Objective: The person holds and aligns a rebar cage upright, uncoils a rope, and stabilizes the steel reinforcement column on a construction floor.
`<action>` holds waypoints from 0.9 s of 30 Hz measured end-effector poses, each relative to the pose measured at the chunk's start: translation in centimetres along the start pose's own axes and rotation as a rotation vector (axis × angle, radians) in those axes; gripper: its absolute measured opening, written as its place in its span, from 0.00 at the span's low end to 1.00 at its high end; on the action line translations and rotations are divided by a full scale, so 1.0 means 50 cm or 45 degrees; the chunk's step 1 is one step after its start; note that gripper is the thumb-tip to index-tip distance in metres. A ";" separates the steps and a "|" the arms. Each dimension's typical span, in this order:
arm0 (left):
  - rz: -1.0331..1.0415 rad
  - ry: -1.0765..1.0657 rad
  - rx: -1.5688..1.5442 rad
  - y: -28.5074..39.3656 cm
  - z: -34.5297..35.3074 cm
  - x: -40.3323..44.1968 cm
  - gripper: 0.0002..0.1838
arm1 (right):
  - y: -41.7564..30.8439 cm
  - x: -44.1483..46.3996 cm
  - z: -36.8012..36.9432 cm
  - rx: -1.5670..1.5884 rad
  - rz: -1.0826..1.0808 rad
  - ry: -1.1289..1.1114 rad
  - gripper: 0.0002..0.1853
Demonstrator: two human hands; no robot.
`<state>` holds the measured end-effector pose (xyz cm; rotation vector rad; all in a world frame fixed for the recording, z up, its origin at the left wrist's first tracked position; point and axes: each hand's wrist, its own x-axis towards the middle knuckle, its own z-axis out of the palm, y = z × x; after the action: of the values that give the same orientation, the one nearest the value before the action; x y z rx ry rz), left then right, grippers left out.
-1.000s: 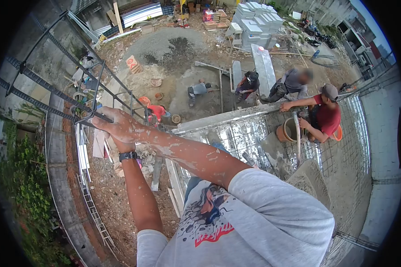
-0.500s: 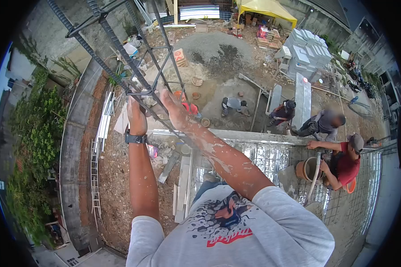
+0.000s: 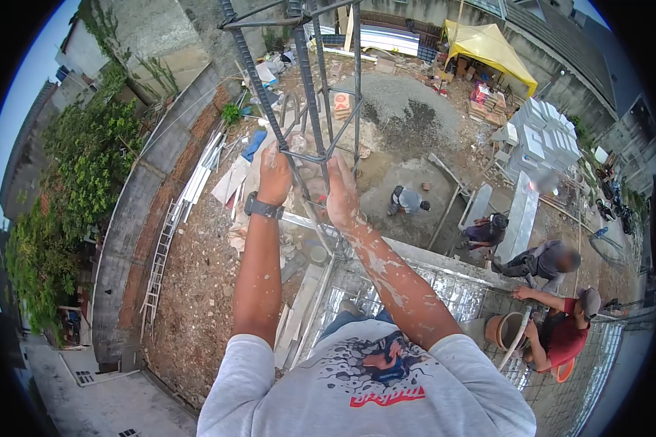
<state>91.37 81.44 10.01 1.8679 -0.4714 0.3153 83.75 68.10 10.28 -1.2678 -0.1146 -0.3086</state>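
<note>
A rebar column cage (image 3: pixel 310 87), made of ribbed upright bars tied with square stirrups, rises in front of me and leans slightly. My left hand (image 3: pixel 274 178), a dark watch on its wrist, is closed on the cage's left side, by a stirrup (image 3: pixel 304 156). On the opposite side my right hand (image 3: pixel 342 195) grips a bar at about the same height, its forearm smeared with dried cement. The bars partly hide the fingertips of both hands. Below them, the cage's lower end runs down toward the edge of the mesh-covered deck.
At right, a person in a red shirt (image 3: pixel 565 331) sits by a bucket (image 3: pixel 503 331) on the rebar mesh. Other people work below, near wet concrete (image 3: pixel 408 175). White blocks (image 3: pixel 543 135) are stacked beyond. A ladder (image 3: pixel 160 255) leans along the left wall; planks (image 3: pixel 299 306) lie beside the deck.
The cage has swung more upright, and both hands have moved right and slightly down with it. My view has turned, shifting the yard to the right.
</note>
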 end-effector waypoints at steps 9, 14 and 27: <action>-0.255 0.296 -1.000 0.062 -0.010 0.051 0.25 | 0.027 0.006 -0.004 -0.026 -0.045 0.025 0.33; -0.223 0.282 -1.144 0.099 -0.092 -0.008 0.26 | 0.014 -0.011 -0.007 0.210 0.046 0.009 0.31; -0.289 -0.951 -0.324 0.220 0.120 -0.231 0.41 | 0.018 -0.345 -0.108 -0.114 0.177 -0.411 0.17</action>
<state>75.93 74.52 12.14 1.7202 -0.7467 -0.5944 67.11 66.07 3.48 -1.4001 -0.2895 0.0130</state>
